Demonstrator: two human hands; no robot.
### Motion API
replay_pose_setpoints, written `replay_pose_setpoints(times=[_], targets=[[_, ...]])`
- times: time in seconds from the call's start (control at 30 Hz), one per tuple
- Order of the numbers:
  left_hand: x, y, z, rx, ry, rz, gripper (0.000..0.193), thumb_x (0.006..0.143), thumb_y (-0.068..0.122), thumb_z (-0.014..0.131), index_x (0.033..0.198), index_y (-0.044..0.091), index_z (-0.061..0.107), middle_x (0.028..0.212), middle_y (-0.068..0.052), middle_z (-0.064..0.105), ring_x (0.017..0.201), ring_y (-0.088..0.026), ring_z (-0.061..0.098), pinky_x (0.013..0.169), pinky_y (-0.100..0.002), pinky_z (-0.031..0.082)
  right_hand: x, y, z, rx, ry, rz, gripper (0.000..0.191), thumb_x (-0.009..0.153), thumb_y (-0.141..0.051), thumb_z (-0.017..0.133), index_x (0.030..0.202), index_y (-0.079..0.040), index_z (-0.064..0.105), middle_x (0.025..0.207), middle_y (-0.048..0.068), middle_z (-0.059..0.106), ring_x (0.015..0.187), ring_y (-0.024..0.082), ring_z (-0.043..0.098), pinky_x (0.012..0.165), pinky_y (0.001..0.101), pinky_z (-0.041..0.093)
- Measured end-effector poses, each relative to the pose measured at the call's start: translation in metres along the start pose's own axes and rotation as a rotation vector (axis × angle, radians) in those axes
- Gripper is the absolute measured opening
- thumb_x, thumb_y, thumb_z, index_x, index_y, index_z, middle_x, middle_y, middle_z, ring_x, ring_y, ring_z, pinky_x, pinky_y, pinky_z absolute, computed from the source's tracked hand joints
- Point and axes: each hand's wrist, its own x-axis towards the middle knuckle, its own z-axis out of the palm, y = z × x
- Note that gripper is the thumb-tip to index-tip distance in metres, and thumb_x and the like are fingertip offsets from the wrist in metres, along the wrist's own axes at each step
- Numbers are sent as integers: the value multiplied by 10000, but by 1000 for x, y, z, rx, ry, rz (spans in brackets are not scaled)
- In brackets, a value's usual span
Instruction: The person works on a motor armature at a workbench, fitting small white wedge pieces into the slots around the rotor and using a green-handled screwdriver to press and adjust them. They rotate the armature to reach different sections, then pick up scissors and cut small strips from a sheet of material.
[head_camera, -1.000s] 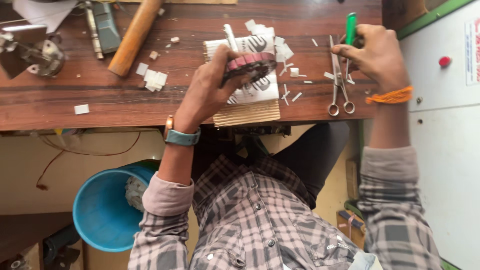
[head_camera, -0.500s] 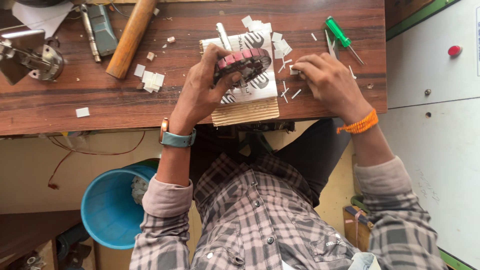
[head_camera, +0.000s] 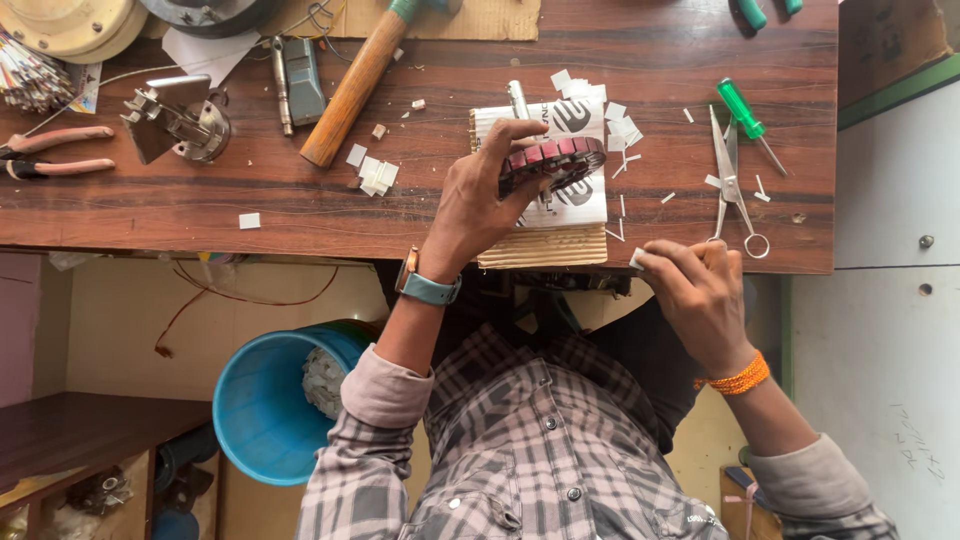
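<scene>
Taking the white printed card (head_camera: 560, 165) on the wooden bench (head_camera: 150, 215) as the landmark: the left hand (head_camera: 480, 205) covers its left edge, gripping a ringed round part (head_camera: 552, 160) over its middle. Right of the card, white paper scraps (head_camera: 622, 135) lie close, then scissors (head_camera: 732, 180) and a green screwdriver (head_camera: 745, 115) bar the way. The right hand (head_camera: 695, 290) sits below and right of the card, at the bench edge, pinching a small white piece (head_camera: 637, 260). Left of the card, more scraps (head_camera: 372, 172) and a slanted wooden hammer handle (head_camera: 350, 85) stand in; bare wood shows below them. Far left lie a metal fitting (head_camera: 175, 120) and pliers (head_camera: 55, 152)
</scene>
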Motion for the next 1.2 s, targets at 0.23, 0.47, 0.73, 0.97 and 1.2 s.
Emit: replay_pose_setpoints(times=[0.23, 0.47, 0.73, 0.97, 1.2], targets=[[4, 5, 6, 123, 11, -33, 398, 909, 175, 811, 1237, 177, 586, 1015, -49, 777, 927, -236, 785, 774, -361, 605, 16, 6, 12, 556, 310, 236, 55, 1075, 12, 683, 1107, -32, 677, 976, 90, 734, 838, 155, 724, 700, 274, 579], [12, 6, 13, 108, 30, -44, 394, 903, 170, 796, 1233, 160, 582, 992, -50, 771, 907, -234, 783, 752, -352, 611, 92, -17, 36, 579, 481, -123, 97, 1023, 34, 693, 1050, -6, 609, 1126, 154, 753, 1016, 272, 753, 860, 357, 632], [12, 11, 16, 105, 93, -80, 373, 917, 143, 798, 1223, 157, 585, 930, -47, 756, 862, -223, 783, 714, -352, 604, 110, -29, 53, 399, 545, -161, 133, 994, -5, 726, 1035, -29, 601, 1108, 147, 763, 1032, 285, 696, 844, 380, 604], [14, 17, 22, 52, 95, -164, 520, 863, 52, 765, 1335, 177, 586, 1038, -39, 781, 852, -181, 785, 732, -302, 643, 104, -14, 72, 675, 472, -92, 105, 1066, -29, 624, 1091, -41, 523, 1040, 190, 741, 835, 224, 735, 701, 286, 591], [14, 11, 22, -23, 137, -94, 408, 830, -31, 729, 1192, 145, 669, 1185, -94, 745, 982, -211, 777, 822, -302, 658, 98, -8, 74, 639, 413, -120, 146, 1030, 47, 604, 1062, -58, 508, 1035, 211, 747, 821, 232, 759, 692, 318, 597]])
